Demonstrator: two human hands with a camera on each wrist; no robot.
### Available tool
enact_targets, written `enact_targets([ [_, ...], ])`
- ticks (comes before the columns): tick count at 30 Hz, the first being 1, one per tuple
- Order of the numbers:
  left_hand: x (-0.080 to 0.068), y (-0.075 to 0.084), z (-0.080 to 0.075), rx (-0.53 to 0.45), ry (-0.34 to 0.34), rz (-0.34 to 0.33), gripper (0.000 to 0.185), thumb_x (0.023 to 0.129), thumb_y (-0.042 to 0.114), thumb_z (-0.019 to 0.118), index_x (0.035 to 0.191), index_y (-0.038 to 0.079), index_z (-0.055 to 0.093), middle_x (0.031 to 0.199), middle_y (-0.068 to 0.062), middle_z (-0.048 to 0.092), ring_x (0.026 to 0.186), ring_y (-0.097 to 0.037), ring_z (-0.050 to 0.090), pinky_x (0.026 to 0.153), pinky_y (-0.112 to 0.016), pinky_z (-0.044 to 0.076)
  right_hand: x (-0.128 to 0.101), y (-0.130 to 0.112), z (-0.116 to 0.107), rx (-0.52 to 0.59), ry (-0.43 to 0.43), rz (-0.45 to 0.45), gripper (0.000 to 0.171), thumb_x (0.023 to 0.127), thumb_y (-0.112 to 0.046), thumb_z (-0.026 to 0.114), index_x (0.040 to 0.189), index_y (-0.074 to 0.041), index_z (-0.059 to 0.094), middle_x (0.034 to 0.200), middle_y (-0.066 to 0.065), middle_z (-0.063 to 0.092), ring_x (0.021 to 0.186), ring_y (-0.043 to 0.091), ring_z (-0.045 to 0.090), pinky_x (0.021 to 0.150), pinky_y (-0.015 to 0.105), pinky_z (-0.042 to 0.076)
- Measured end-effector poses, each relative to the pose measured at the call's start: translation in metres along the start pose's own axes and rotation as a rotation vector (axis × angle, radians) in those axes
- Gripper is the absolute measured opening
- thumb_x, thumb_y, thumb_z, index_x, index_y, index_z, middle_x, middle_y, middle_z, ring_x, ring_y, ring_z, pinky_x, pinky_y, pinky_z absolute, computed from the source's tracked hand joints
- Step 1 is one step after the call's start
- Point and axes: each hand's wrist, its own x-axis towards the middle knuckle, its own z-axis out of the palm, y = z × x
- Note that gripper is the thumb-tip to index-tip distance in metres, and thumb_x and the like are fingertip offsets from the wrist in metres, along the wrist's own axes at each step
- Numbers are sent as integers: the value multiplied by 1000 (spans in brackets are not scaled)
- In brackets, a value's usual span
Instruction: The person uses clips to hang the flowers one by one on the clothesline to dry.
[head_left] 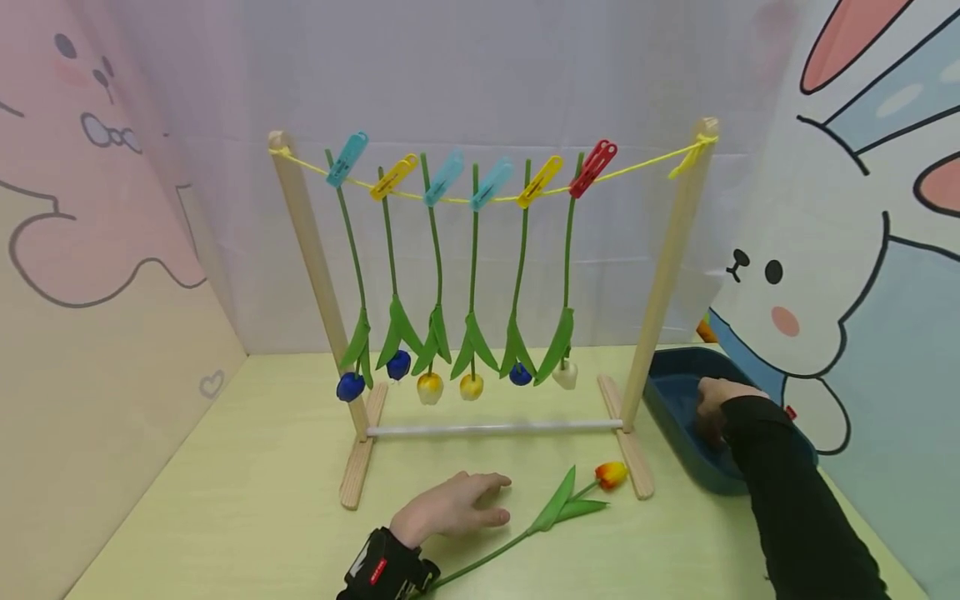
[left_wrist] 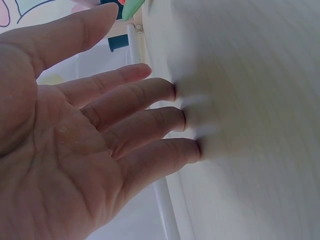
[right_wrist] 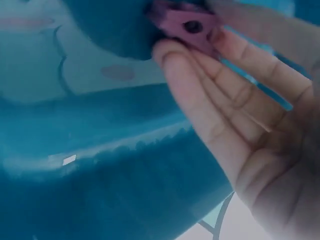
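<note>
Orange tulip (head_left: 611,475) flat on the tabletop (head_left: 247,508), stem running back toward the wristband, bloom near the foot of the wooden rack (head_left: 360,454); nothing holding it. Left hand (head_left: 450,508) just beside the stem, fingers spread and straight, tips pressed on the tabletop, gripping nothing. Further right, six tulips (head_left: 431,333) hanging heads down from clips on the yellow string (head_left: 450,198). Far right, right hand (head_left: 712,408) down inside the blue bin (head_left: 675,408), fingers pinching a pink clip (right_wrist: 187,25) at its top. Risks, as judged: clip held only at the fingertips, liable to slip back into the bin; sleeve passing close to the rack post, a knock there likely to swing the hung stems; left hand's flat press close enough to roll the loose stem aside. Head view alone gives rack, string and the lying tulip; right wrist view alone reveals the clip, hidden behind the bin wall from the head; left wrist view shows the empty palm.
</note>
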Motion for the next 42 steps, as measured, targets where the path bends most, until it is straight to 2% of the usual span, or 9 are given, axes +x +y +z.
enact_targets([
  [2, 0, 0, 1, 4, 0, -1, 52, 96, 38, 67, 142, 15, 56, 145, -12, 59, 134, -38, 53, 110, -54, 46, 8, 2, -3, 43, 5, -48, 3, 86, -6, 62, 86, -4, 63, 69, 3, 65, 63, 18, 59, 55, 30, 47],
  [8, 1, -1, 1, 13, -7, -14, 56, 92, 40, 71, 141, 17, 57, 145, -10, 59, 131, -37, 55, 107, -52, 48, 15, -10, -15, 86, 263, -214, 37, 95, -21, 63, 60, -14, 53, 54, -5, 41, 50, 12, 40, 53, 28, 33],
  [15, 1, 0, 0, 11, -12, -20, 52, 91, 40, 73, 136, 18, 61, 142, -8, 61, 127, -32, 57, 103, -49, 50, -15, -39, -8, 224, 567, -267, 35, 103, -30, 57, 79, -4, 60, 68, 3, 45, 64, 19, 39, 64, 36, 30],
  [19, 1, -1, 0, 13, -8, -25, 52, 91, 41, 73, 136, 18, 61, 141, -7, 61, 126, -31, 57, 102, -49, 50, -25, -51, 11, 471, 778, -235, 38, 103, -33, 57, 86, 0, 64, 70, 3, 53, 65, 18, 45, 64, 37, 35],
  [22, 0, -1, 0, 17, -6, -28, 52, 91, 41, 73, 136, 18, 61, 141, -8, 62, 125, -32, 57, 101, -49, 51, -29, -60, 23, 811, 865, -269, 37, 101, -29, 62, 82, 2, 64, 65, -3, 57, 59, 12, 51, 58, 26, 44],
  [26, 1, -1, 1, 24, -2, -27, 50, 91, 41, 74, 134, 19, 62, 139, -7, 62, 122, -30, 58, 99, -47, 52, -32, -71, 30, 1386, 856, -405, 31, 100, -16, 63, 77, 4, 65, 63, -1, 63, 53, 11, 57, 53, 20, 52],
  [29, 2, -1, 2, 30, -2, -17, 48, 90, 41, 74, 132, 20, 63, 137, -5, 64, 119, -27, 59, 97, -44, 52, -36, -75, 33, 1691, 852, -473, 29, 101, -11, 61, 76, 2, 67, 64, 6, 66, 53, 16, 60, 52, 23, 55],
  [35, 4, 1, 3, 28, -18, -6, 38, 88, 40, 76, 120, 21, 67, 121, 1, 67, 107, -17, 58, 91, -35, 51, -41, -70, 39, 1924, 766, -571, 12, 103, -9, 56, 101, 0, 62, 76, 10, 67, 63, 18, 65, 57, 24, 58],
  [42, 1, 9, 6, 46, 4, -38, 32, 79, 44, 84, 95, 26, 64, 94, 9, 57, 87, -9, 47, 75, -25, 42, -42, -66, 40, 2071, 588, -691, 26, 108, -10, 41, 120, 0, 61, 92, 11, 65, 73, 21, 63, 70, 27, 57],
])
